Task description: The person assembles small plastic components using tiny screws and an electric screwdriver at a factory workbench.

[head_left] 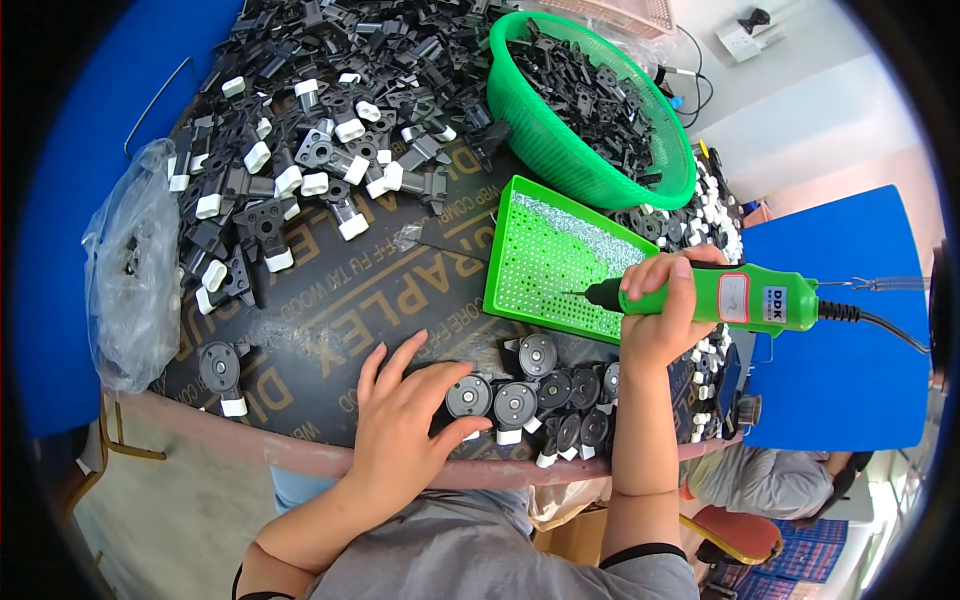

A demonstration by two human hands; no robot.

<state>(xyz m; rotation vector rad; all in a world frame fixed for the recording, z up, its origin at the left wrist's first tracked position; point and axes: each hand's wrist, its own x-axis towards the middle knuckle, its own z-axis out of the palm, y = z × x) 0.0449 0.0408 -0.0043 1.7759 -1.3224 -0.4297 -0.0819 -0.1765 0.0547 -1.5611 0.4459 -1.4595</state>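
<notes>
My right hand [662, 300] is wrapped round a green electric screwdriver [765, 300]. The driver lies almost level, its thin bit reaching over a green perforated tray [492, 285] that holds many small silvery screws. Near the table's front edge, my left hand [405, 420] has thumb and forefinger round the rim of a black round part [468, 397], while its other fingers stretch out. Right beside it sits a cluster of similar black discs with white ends, among them a near disc [515, 405]. A single one [220, 368] lies apart at the left.
Black parts with white tips [330, 150] are heaped at the far left. A green basket [600, 185] full of small black pieces stands behind the tray. A clear plastic bag [135, 290] lies at the left edge. Loose white caps [715, 210] spread along the right. A coiled cable [850, 313] trails from the driver.
</notes>
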